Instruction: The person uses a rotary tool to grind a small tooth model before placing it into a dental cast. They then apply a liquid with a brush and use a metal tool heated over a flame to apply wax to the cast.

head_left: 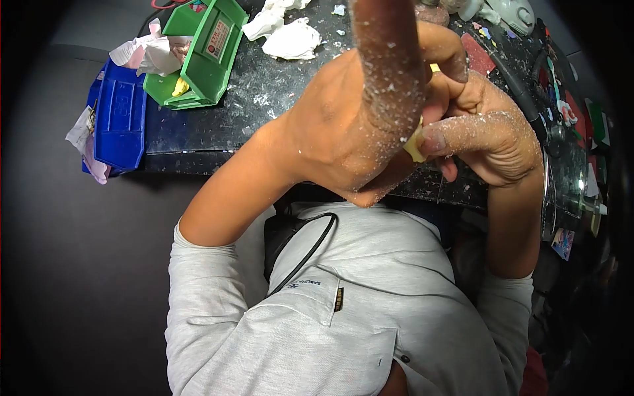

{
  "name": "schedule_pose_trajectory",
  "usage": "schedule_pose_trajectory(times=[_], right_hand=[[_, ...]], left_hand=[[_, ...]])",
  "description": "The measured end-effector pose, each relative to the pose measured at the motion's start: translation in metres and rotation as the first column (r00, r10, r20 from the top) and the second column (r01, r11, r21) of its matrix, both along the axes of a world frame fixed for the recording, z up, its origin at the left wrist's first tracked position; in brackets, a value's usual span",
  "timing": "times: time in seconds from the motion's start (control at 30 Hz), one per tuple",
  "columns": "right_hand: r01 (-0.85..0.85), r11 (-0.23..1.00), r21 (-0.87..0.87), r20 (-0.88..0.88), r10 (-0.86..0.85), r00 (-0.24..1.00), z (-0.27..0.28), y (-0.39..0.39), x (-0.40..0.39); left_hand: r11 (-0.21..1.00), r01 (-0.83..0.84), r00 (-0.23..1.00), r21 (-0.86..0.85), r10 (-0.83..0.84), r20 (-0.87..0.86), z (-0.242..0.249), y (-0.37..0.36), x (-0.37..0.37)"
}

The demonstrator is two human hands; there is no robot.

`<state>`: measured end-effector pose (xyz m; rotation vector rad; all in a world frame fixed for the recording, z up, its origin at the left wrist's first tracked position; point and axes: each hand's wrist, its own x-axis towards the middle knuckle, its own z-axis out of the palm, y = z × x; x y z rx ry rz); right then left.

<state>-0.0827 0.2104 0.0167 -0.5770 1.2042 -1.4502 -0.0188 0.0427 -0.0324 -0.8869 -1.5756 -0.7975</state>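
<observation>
Yellow piece (415,146) is the small object being worked; it is pinched between the two hands above the near edge of the dark worktop (264,86), and only a sliver of it can be seen past the fingers.

At the far left, a blue bin (119,119) is seen at the worktop's corner, with crumpled paper beside it. A green bin (201,56) lies next to it, tipped on its side, and a small yellow bit rests at its mouth. Further along, white crumpled tissue (287,36) is scattered over the dusty surface.

Towards the middle, the left hand (350,125) is raised close to the camera and is coated in white dust and flakes. Its fingers are curled around the yellow piece from the left, while one finger is held out straight, pointing up and away. Just to the right, the right hand (495,142) is closed on the same piece, the thumb being pressed flat against its lower edge.

For this step to go well, the piece should be supported from both sides, and pressure is best applied gently and evenly, so that nothing is snapped or slips from the dusty fingertips. A grip near the edge would likely be safer.

At the far right, a black cable (522,92) and assorted small tools are laid along the worktop.
</observation>
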Motion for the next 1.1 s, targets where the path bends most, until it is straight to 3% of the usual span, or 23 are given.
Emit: schedule_pose_trajectory(times=[0.13,0.2,0.23,0.3,0.43,0.5,0.6,0.73,1.1], right_hand=[[0.034,0.999,-0.017,0.005,-0.034,0.999,0.0,0.0,0.001],[0.035,0.999,-0.042,0.0,-0.035,0.999,0.001,0.0,0.002],[0.035,0.999,-0.039,-0.001,-0.035,0.999,0.001,0.0,0.001],[0.023,0.999,-0.047,-0.031,-0.024,0.999,0.001,0.0,0.0],[-0.001,1.0,-0.027,-0.094,-0.001,0.996,0.001,0.002,-0.001],[0.017,0.999,-0.038,-0.127,-0.022,0.992,0.003,0.001,0.001],[0.053,0.998,-0.036,-0.219,-0.06,0.974,0.004,0.001,0.005],[0.049,0.998,-0.033,-0.229,-0.055,0.972,0.004,0.0,0.005],[0.032,0.999,-0.02,-0.213,-0.036,0.976,0.005,-0.002,0.006]], left_hand=[[0.99,-0.032,0.996,-0.138,0.021,-0.087,0.005,-0.011,0.003],[0.993,0.062,0.978,-0.103,-0.039,0.207,0.016,-0.01,0.024],[0.993,0.061,0.978,-0.1,-0.039,0.206,0.01,-0.011,0.019],[0.992,-0.02,0.998,-0.127,0.011,-0.066,-0.002,-0.012,-0.001],[0.997,-0.059,0.972,-0.043,0.047,-0.23,-0.007,-0.006,-0.011],[0.998,-0.052,0.997,-0.038,0.049,-0.067,-0.005,-0.005,-0.001],[0.983,-0.044,0.999,-0.18,0.04,-0.025,0.0,-0.015,0.0],[0.979,-0.069,0.997,-0.191,0.077,0.03,0.005,-0.012,0.009],[0.989,0.051,0.971,-0.137,-0.017,0.238,0.019,-0.011,0.025]])
